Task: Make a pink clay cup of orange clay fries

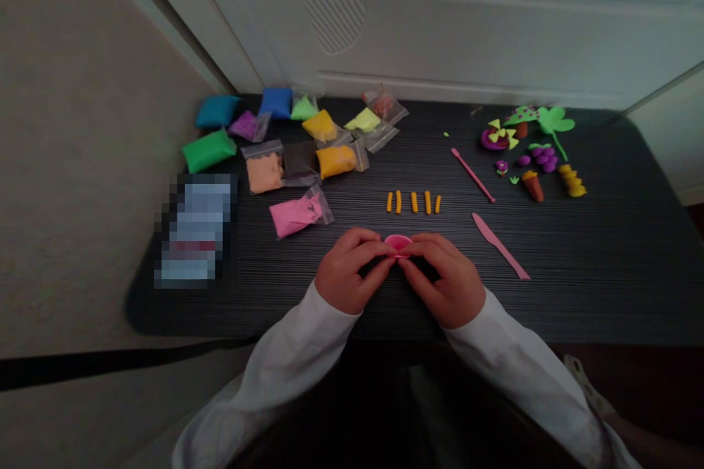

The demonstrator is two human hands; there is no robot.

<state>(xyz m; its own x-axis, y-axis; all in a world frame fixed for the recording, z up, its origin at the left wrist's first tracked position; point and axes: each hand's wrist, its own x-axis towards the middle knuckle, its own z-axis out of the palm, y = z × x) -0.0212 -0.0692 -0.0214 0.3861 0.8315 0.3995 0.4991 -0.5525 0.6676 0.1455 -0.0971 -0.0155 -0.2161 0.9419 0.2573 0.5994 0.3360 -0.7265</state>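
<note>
A small pink clay cup (398, 242) is pinched between both hands near the table's front edge, its hollow facing up. My left hand (352, 270) grips the left side of its rim with thumb and fingers. From the right, my right hand (448, 278) pinches the same rim, so both hands are closed on it. Just beyond the cup lie several short orange clay sticks (414, 202) in a row. To the right rest a pink clay knife (499, 245) and a thin pink modelling tool (473, 174).
Several bags of coloured clay, including a pink one (294, 215) and a green one (209, 152), lie at left behind a blurred phone-like object (196, 231). Finished clay shapes, such as purple grapes (544, 159) and a yellow piece (572, 181), sit at the right rear. A white panel (467, 37) stands behind.
</note>
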